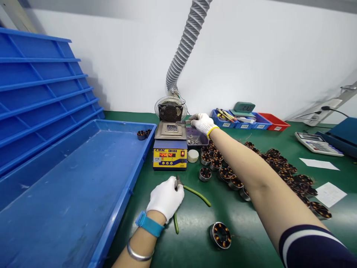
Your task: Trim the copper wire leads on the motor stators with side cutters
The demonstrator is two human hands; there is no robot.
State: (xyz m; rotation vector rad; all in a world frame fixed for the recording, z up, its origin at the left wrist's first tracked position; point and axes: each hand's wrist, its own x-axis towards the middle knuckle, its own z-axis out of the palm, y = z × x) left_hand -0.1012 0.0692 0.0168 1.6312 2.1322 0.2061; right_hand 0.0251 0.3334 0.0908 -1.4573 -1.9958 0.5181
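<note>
My left hand [166,198], in a white glove, rests low at the centre with its fingers closed over the head of green-handled pliers [198,195] on the table. Reaching forward, my right hand [201,123], also gloved, pinches a thin flat metal piece [184,122] beside the top of the solder pot [170,154]. The pot's square well [171,128] looks grey, and its red display is lit. A copper-wound ring [221,235] stands alone near the front edge. Another wound ring [205,174] sits right of the pot, by a round white tin [192,156].
A large blue tray [69,178] fills the left, with stacked blue trays [36,93] behind. Many wound rings [279,163] lie under and beyond my right arm. A grey parts bin [197,138], small bins [275,122], a calculator [318,143] and an exhaust hose [185,44] are around.
</note>
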